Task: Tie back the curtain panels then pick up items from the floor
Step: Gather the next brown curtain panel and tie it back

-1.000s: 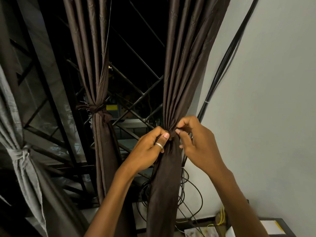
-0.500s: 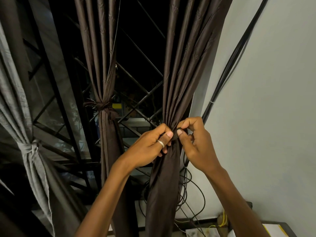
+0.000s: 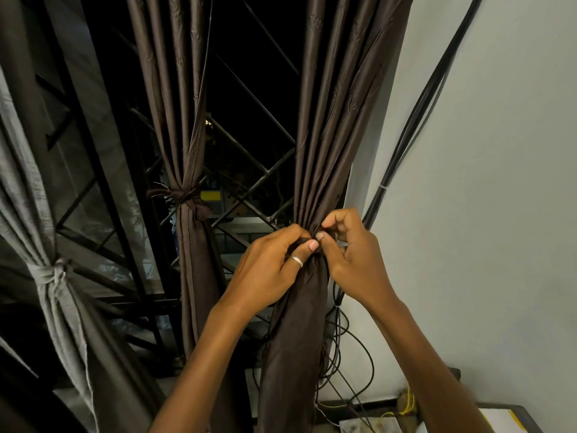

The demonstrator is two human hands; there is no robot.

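A dark brown curtain panel (image 3: 331,126) hangs at the centre right, gathered into a narrow waist. My left hand (image 3: 268,270), with a ring on the thumb, pinches the dark tie band at that waist from the left. My right hand (image 3: 352,254) pinches the same band from the right, fingers curled. The band itself is mostly hidden under my fingers. A second brown panel (image 3: 187,260) to the left is tied with a knot (image 3: 182,195). A grey panel (image 3: 59,295) at the far left is also knotted.
A dark metal window grille (image 3: 249,189) stands behind the curtains. Black cables (image 3: 415,114) run down the white wall (image 3: 487,214) and coil near the floor. Papers with yellow marks (image 3: 499,417) lie at the bottom right.
My hands have stayed at the gathered waist of the right brown panel, fingertips drawing closer together. The view has shifted slightly left and down, so the curtains sit further right in frame.
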